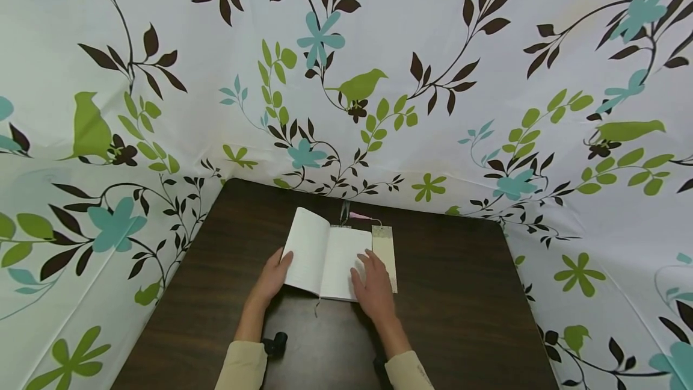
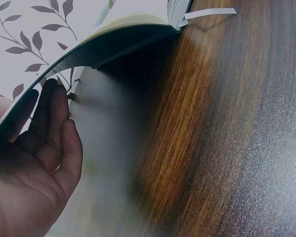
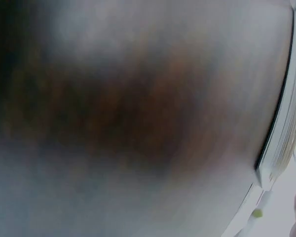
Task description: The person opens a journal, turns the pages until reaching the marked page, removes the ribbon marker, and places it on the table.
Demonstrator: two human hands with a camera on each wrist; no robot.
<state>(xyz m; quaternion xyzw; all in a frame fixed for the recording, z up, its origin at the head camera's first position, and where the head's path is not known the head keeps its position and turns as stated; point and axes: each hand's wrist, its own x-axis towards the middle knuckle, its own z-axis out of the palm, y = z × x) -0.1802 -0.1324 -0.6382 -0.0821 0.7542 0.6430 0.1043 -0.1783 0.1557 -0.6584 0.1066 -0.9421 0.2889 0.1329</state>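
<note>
An open notebook (image 1: 347, 260) with blank white pages lies on the dark table, its left side lifted at a slant. My left hand (image 1: 273, 275) holds that left cover by its outer edge, thumb on the page side. In the left wrist view the fingers (image 2: 56, 111) reach beneath the dark cover (image 2: 133, 44). Resting over the right page, near its outer edge, is my right hand (image 1: 373, 287) with fingers spread. A ribbon marker (image 2: 212, 12) sticks out at the bottom of the spine. In the right wrist view, the stacked page edges (image 3: 283, 123) show at the right.
A cream card strip (image 1: 384, 251) with a pink tassel (image 1: 360, 216) lies along the notebook's right side. Something shiny (image 1: 344, 212) shows behind the notebook's top edge. The dark wooden table (image 1: 449, 294) meets a leaf-and-bird patterned cloth (image 1: 433, 137) at the back and sides.
</note>
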